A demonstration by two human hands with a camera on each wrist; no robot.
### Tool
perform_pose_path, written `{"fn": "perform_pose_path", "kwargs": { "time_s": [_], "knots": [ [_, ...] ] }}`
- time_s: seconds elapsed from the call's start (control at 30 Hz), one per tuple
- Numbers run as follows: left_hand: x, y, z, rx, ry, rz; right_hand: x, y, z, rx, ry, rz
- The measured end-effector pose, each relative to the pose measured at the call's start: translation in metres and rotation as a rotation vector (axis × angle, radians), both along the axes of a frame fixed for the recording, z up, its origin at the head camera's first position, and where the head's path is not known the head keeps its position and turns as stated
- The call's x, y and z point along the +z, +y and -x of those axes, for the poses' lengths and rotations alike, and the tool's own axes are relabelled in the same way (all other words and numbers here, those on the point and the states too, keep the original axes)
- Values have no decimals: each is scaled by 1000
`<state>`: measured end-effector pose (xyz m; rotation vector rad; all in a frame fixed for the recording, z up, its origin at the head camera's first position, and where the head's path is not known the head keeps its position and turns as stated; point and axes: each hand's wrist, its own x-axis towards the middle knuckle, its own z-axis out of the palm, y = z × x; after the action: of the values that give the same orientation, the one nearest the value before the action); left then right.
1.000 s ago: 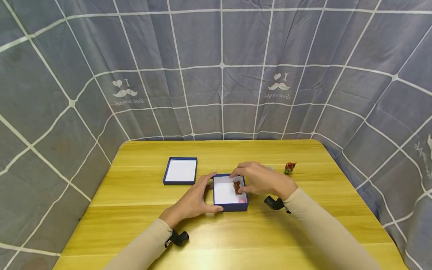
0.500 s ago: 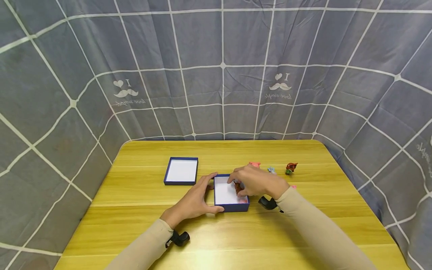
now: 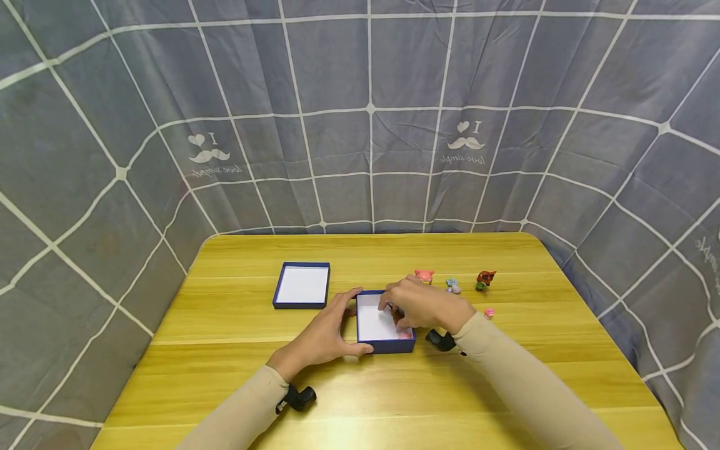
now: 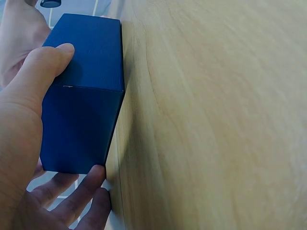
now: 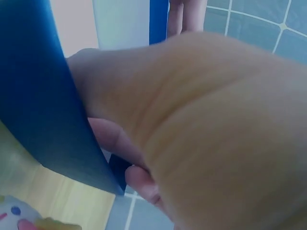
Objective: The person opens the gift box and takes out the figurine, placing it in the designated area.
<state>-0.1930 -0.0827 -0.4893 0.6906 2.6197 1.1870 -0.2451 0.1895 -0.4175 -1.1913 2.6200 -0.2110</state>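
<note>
An open blue box with a white inside (image 3: 385, 345) stands on the table. My left hand (image 3: 320, 337) grips it from the left, thumb on the near wall and fingers toward the far corner; the left wrist view shows the thumb on the blue wall (image 4: 81, 124). My right hand (image 3: 430, 303) reaches over the right wall into the box, its thumb and fingers pinching a small brown figurine (image 3: 397, 315), mostly hidden by the hand. Something pink (image 3: 405, 335) lies in the near right corner of the box. In the right wrist view the hand itself hides the figurine.
A shallow blue lid with a white inside (image 3: 302, 285) lies to the left behind the box. Right of the box are a pink figurine (image 3: 424, 275), a blue-grey one (image 3: 453, 286), a red-brown and green one (image 3: 485, 280) and a small pink piece (image 3: 489, 312).
My right hand has shifted slightly left and deeper over the box, covering more of the brown figurine and uncovering the toys behind it. My left hand keeps its grip.
</note>
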Motion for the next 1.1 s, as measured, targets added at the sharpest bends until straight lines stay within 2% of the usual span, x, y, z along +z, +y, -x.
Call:
{"fn": "perform_pose_path", "kwargs": {
  "time_s": [0.17,0.4,0.5,0.67,0.93,1.1],
  "knots": [
    [-1,0,0,2,0,0,1,-3,-1,15,-12,11],
    [-1,0,-1,1,-3,-6,4,-2,-2,10,67,-1],
    [0,0,-2,4,-3,-4,4,-2,-2,6,61,-16],
    [0,-1,-2,2,-4,-6,1,-5,0,1,-32,14],
    [1,-2,-1,-1,5,-4,-2,-15,6,35,-278,126],
    [1,-2,-1,-1,-3,-5,-4,-21,10,71,-339,153]
  ]
}}
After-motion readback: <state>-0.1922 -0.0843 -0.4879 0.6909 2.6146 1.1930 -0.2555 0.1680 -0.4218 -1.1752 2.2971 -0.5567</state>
